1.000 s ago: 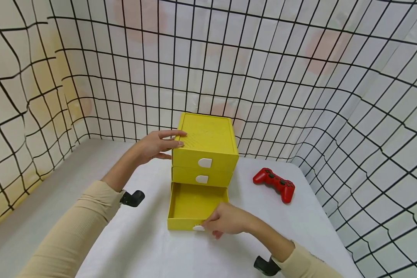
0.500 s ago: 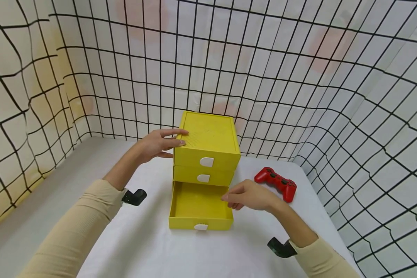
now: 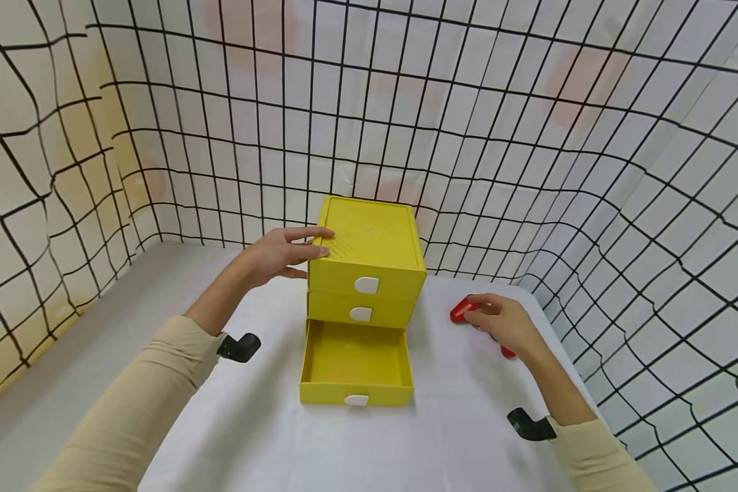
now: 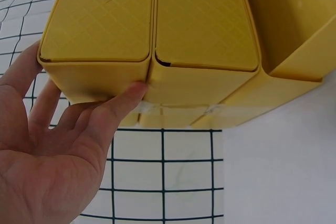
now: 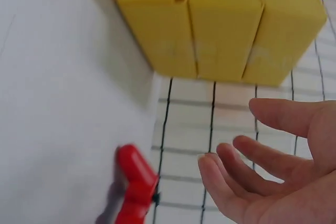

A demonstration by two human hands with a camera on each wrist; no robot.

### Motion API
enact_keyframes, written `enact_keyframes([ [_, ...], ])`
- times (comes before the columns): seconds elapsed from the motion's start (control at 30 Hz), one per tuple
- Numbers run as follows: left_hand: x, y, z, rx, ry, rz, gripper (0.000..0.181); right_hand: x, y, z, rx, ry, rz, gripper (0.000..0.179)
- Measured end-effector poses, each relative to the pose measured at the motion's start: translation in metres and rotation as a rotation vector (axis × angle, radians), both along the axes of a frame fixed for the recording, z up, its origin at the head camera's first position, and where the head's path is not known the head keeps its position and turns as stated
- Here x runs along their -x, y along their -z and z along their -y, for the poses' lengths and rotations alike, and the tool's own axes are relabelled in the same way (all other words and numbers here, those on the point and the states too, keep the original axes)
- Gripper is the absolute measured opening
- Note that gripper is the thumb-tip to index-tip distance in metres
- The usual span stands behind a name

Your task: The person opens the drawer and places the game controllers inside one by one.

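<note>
A yellow drawer unit [image 3: 369, 232] with white pull tabs stands upright on the table. Its bottom drawer [image 3: 355, 355] is pulled out and holds nothing. My left hand [image 3: 273, 256] rests on the unit's upper left edge, fingers on the top and side. In the left wrist view, a finger of that hand [image 4: 63, 145] presses the side wall. My right hand [image 3: 501, 320] hovers over a red game controller [image 3: 461, 311], which it partly covers. The right wrist view has the controller [image 5: 135, 174] apart from the loosely bent fingers of the right hand [image 5: 273, 166].
Black wire mesh [image 3: 369, 102] encloses the back and both sides, with pale sheeting behind it. A white cloth [image 3: 258, 424] covers the table. The drawer unit stands near the back mesh.
My right hand has left the bottom drawer's tab and moved right, over the controller. The left hand stays on the drawer unit. The drawer remains pulled out.
</note>
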State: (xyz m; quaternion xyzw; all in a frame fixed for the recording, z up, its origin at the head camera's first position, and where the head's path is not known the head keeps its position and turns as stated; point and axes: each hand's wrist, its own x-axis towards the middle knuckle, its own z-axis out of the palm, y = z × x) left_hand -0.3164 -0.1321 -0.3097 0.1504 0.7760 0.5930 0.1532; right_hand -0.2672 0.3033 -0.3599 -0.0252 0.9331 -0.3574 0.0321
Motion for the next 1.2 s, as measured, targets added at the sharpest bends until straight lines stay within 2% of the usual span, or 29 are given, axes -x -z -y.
enact_keyframes([
  [0.2,-0.001,0.0,0.0,-0.006,0.0,-0.005,0.052,0.006,0.018,-0.029,0.031,0.145,-0.055,0.059],
  [0.47,-0.001,0.001,0.0,-0.005,-0.006,-0.013,0.053,0.019,0.041,-0.054,0.072,0.361,-0.108,0.065],
  [0.6,-0.001,0.002,0.001,-0.013,-0.002,-0.011,0.053,0.025,0.053,-0.065,0.083,0.431,-0.093,0.07],
  [0.87,0.0,0.002,0.0,-0.005,0.001,-0.019,0.053,0.031,0.074,-0.079,0.056,0.437,-0.021,0.089],
  [0.97,0.0,0.002,0.0,0.002,0.007,-0.027,0.053,0.031,0.08,-0.08,0.038,0.424,0.01,0.092],
  [1.2,0.0,0.002,0.001,-0.007,0.007,-0.024,0.052,0.038,0.09,-0.08,0.009,0.401,0.024,0.091],
])
